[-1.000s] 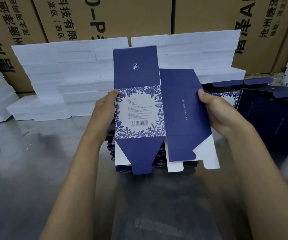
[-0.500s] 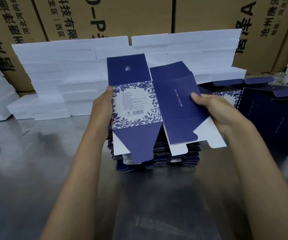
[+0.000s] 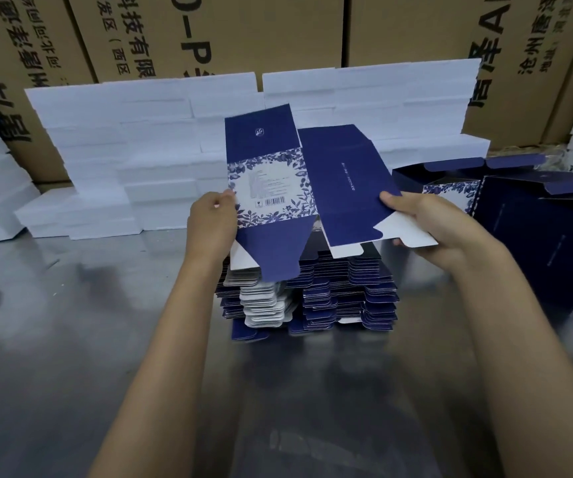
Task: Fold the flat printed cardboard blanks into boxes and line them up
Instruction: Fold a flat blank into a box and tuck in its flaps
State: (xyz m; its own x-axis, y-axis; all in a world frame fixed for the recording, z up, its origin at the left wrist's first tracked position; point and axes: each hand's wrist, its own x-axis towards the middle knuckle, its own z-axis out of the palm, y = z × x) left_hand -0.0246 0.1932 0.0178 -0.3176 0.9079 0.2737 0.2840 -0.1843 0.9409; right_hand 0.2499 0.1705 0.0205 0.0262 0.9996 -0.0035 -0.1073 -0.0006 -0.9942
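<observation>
A navy blue cardboard blank with a white floral label panel is held up above the stack of flat blanks. My left hand grips its left edge beside the floral panel. My right hand pinches the right edge of the plain navy panel, thumb on top, fingers under the white flap. The navy panel tilts away from the floral panel along the crease. Folded navy boxes stand at the right with their top flaps open.
White foam slabs are piled along the back and at the left edge. Large brown cartons with printed characters stand behind them. The grey metal table stretches in front of the stack.
The blank has been lowered and tilted, and its right navy panel has swung outward along the crease. My right hand slid down to the panel's lower right corner.
</observation>
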